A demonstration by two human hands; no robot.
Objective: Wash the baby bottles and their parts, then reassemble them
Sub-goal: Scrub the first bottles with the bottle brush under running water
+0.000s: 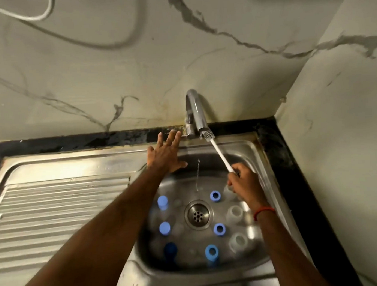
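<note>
My right hand (243, 180) grips the white handle of a bottle brush (219, 155), whose bristled head sits just under the tap spout (198, 115). My left hand (164, 152) stretches flat with straight fingers toward the tap base, holding nothing. A thin stream of water (197, 175) falls into the steel sink basin (254, 158). On the basin floor lie blue caps (162, 201) at the left, blue rings (215, 195) in the middle and clear cups (235, 213) at the right, around the drain (198, 214).
A ribbed steel draining board (60, 210) lies left of the basin. A black counter strip (279, 150) borders the sink at the back and right. Marble-look walls (337, 110) close in behind and on the right. A white cable (40, 17) hangs at the upper left.
</note>
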